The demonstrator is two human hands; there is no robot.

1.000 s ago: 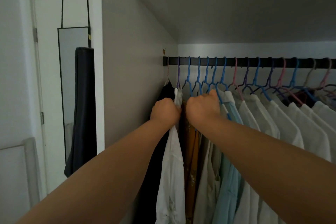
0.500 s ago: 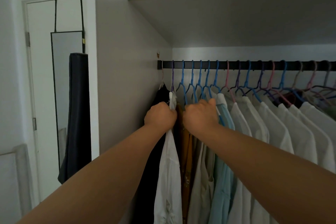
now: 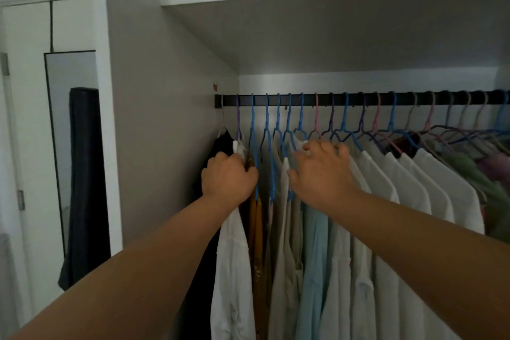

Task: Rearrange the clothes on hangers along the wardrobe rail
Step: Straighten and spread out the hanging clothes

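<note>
With your left hand [image 3: 229,175] clenched on the white shirt's shoulder [image 3: 239,149] and your right hand [image 3: 321,172] spread loosely over pale hanging shirts [image 3: 386,174] beneath the black rail [image 3: 317,98], you needed to slide hooks, not tug fabric.

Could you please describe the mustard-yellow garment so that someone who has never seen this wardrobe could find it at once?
Follow the black rail to its left end at the wardrobe wall. The mustard-yellow garment hangs third from that end, just right of the white shirt held by the left hand. It is the only yellow piece there, a narrow strip between white and cream clothes.
</note>
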